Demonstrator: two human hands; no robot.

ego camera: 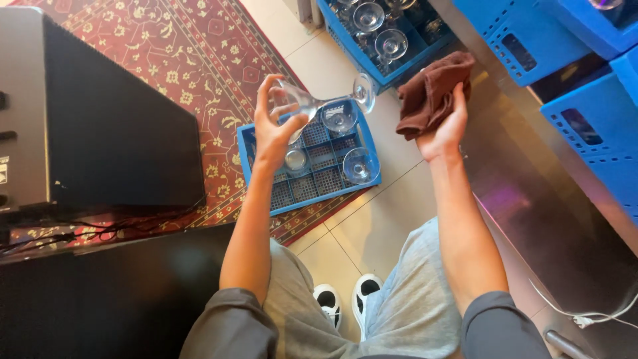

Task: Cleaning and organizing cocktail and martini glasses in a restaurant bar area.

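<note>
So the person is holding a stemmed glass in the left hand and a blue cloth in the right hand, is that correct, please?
Not quite: the head view shows the cloth in the right hand is brown, not blue. The left hand does hold the stemmed glass.

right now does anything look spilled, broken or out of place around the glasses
Nothing looks spilled or broken. The left hand holds a clear stemmed glass tipped on its side, in a firm grip; the right hand holds a crumpled brown cloth. The blue plastic rack on the floor lies half on the red patterned rug, half on tile.
</note>
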